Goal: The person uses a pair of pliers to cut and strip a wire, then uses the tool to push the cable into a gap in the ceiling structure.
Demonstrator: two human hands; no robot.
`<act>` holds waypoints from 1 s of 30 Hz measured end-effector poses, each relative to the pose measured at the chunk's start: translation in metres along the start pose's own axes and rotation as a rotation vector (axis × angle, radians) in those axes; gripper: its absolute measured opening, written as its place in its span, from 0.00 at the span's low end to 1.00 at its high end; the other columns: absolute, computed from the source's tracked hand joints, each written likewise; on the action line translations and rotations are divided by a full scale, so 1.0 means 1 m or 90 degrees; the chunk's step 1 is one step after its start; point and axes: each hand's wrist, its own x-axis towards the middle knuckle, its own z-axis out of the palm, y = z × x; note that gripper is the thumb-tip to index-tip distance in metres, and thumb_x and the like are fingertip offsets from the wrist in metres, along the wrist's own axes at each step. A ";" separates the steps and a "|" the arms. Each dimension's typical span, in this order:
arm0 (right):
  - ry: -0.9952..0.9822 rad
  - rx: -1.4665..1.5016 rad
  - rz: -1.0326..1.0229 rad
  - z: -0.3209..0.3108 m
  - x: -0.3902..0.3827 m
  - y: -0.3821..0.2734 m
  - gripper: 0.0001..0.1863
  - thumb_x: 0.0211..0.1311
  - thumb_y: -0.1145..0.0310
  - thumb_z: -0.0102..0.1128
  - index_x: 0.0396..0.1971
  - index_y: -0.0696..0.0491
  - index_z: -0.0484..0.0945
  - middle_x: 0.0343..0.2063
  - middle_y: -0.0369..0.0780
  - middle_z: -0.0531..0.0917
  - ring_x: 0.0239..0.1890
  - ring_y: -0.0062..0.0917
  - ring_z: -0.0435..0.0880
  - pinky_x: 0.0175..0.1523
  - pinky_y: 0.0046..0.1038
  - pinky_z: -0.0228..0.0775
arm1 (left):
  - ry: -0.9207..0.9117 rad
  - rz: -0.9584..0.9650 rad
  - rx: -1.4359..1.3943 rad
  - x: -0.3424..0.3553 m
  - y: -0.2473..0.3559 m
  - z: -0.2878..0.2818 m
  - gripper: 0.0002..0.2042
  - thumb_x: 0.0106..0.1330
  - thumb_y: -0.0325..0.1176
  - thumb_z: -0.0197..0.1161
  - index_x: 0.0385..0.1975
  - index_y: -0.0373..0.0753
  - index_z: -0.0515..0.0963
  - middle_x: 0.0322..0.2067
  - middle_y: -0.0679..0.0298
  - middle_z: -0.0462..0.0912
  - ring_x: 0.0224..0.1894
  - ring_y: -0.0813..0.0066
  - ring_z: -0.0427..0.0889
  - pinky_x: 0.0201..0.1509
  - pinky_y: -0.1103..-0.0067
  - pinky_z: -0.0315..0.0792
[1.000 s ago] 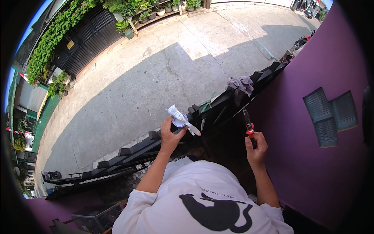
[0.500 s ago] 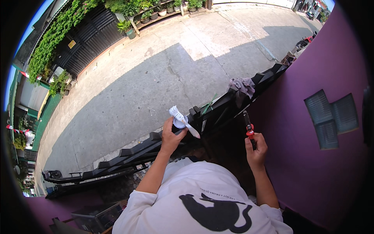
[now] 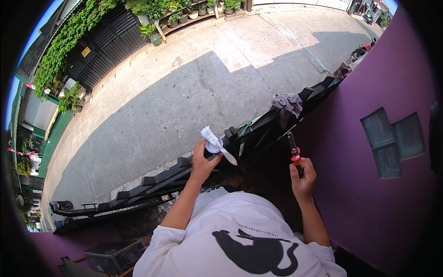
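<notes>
My left hand is closed around a small paint can with white paint in it. Across the can's top lies a paintbrush, its bristles coated white and its handle slanting down to the right. My right hand, off to the right near the purple wall, grips a slim black tool with a red collar, held upright; its exact kind cannot be made out. Just beyond both hands runs a black metal gate.
A grey cloth hangs over the gate, and a green tie is knotted on it. The purple wall rises at right. A clear box sits at lower left. Potted plants line the far side of the concrete road.
</notes>
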 end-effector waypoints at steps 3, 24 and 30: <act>-0.001 0.000 0.000 0.001 0.001 -0.001 0.09 0.63 0.70 0.66 0.31 0.57 0.76 0.29 0.39 0.76 0.26 0.24 0.72 0.33 0.25 0.64 | 0.001 -0.003 -0.006 0.000 0.000 0.000 0.29 0.53 0.34 0.75 0.53 0.31 0.72 0.49 0.50 0.76 0.54 0.51 0.77 0.58 0.67 0.71; -0.015 0.008 -0.005 0.005 0.005 -0.003 0.10 0.62 0.71 0.67 0.29 0.58 0.74 0.28 0.40 0.76 0.34 0.31 0.79 0.39 0.29 0.71 | -0.030 -0.064 -0.023 0.001 0.005 -0.006 0.31 0.53 0.36 0.75 0.57 0.33 0.70 0.51 0.50 0.76 0.56 0.53 0.76 0.60 0.67 0.70; -0.014 0.002 -0.003 0.004 0.005 -0.005 0.10 0.62 0.72 0.68 0.30 0.58 0.74 0.29 0.41 0.77 0.33 0.30 0.78 0.39 0.28 0.70 | -0.015 -0.021 -0.013 -0.001 0.004 -0.008 0.37 0.52 0.35 0.76 0.61 0.32 0.66 0.54 0.49 0.75 0.59 0.53 0.74 0.64 0.67 0.67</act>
